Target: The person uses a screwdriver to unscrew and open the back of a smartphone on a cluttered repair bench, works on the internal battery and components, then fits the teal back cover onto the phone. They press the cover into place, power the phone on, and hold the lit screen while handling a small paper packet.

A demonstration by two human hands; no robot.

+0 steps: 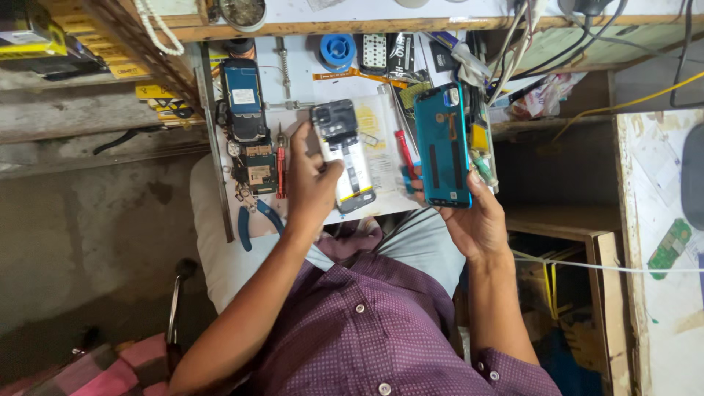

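The left hand (312, 180) is gripping an opened phone body (343, 155) over the counter (308, 95) while the right hand (477, 220) is clasping its teal back cover (442, 145) alongside, probably mid-disassembly, demanding careful handling.

Small white work surface (381, 209) is crowded: red screwdriver (280, 170) and blue-handled pliers (253, 220) at nine o'clock, cables (506, 51) at one o'clock; bare strip at six.

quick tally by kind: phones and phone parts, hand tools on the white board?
Opened phones: 2 - one in left hand (opened phone), one lying on the board (second phone)
Back covers: 1 - teal cover in right hand
Red screwdrivers: 1
Blue-handled pliers: 1
Total: 5
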